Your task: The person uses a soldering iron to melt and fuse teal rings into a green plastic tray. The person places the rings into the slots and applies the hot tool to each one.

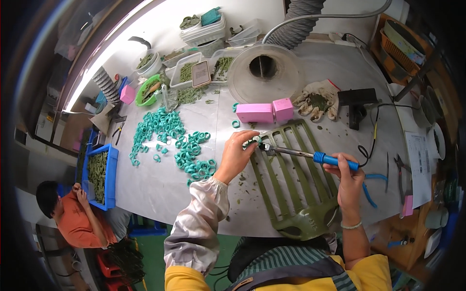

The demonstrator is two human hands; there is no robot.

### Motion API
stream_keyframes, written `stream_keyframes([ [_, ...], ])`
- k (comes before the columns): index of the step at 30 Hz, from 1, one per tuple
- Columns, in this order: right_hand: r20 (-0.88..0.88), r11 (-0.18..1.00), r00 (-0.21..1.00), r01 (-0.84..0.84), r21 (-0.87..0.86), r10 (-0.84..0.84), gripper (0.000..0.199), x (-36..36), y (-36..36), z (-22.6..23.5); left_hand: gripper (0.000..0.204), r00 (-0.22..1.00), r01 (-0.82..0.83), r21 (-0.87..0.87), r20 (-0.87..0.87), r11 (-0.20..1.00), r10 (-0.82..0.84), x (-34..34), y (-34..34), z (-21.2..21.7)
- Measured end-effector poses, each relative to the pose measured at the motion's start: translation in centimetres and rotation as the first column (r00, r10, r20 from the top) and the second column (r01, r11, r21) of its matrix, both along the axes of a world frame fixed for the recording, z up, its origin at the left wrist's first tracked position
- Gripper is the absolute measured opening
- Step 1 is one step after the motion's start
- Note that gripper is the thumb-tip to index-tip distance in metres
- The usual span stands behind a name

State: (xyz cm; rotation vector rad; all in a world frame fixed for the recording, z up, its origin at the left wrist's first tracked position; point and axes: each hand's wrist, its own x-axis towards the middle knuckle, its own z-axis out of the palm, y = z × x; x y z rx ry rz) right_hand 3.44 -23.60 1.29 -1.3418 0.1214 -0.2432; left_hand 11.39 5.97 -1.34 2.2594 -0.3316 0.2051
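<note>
Iron [313,154] with a blue grip was clasped in the right hand [347,177], shank pointing left. Left hand [238,153] pinched a small teal ring [257,138] in its fingertips, right by the iron's tip; couldn't tell if the two touched. Ring and tip sat over the far end of a slotted green rack [303,218] on the grey worktable [141,179]. Loose pile of teal rings [162,123] lay left of that hand, two pink blocks [255,113] just beyond it, blue-handled tool [376,176] near the right hand
</note>
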Motion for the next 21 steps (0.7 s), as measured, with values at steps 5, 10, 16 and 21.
stream_keyframes([
  [5, -0.022, 0.999, 1.000, -0.002, 0.033, 0.003, 0.024, 0.8, 0.8, -0.4, 0.029, 0.998, 0.014, 0.070, 0.060, 0.997, -0.018, 0.7, -0.3, -1.0],
  [10, 0.037, 1.000, 0.999, 0.019, 0.013, -0.019, 0.021, 0.6, 0.0, -0.3, 0.030, 0.997, 0.002, 0.108, 0.074, 0.994, -0.010, 0.7, 0.0, -1.0],
  [16, -0.009, 1.000, 1.000, 0.023, -0.009, -0.024, 0.021, -0.5, -1.2, 1.3, 0.026, 0.985, -0.076, -0.035, 0.154, 0.996, 0.081, 0.6, 1.5, 0.3],
  [21, -0.009, 1.000, 1.000, 0.011, -0.012, -0.011, 0.021, -0.9, -1.1, 1.9, 0.019, 0.881, -0.470, 0.411, 0.278, 0.781, 0.383, -1.2, 12.5, -0.6],
])
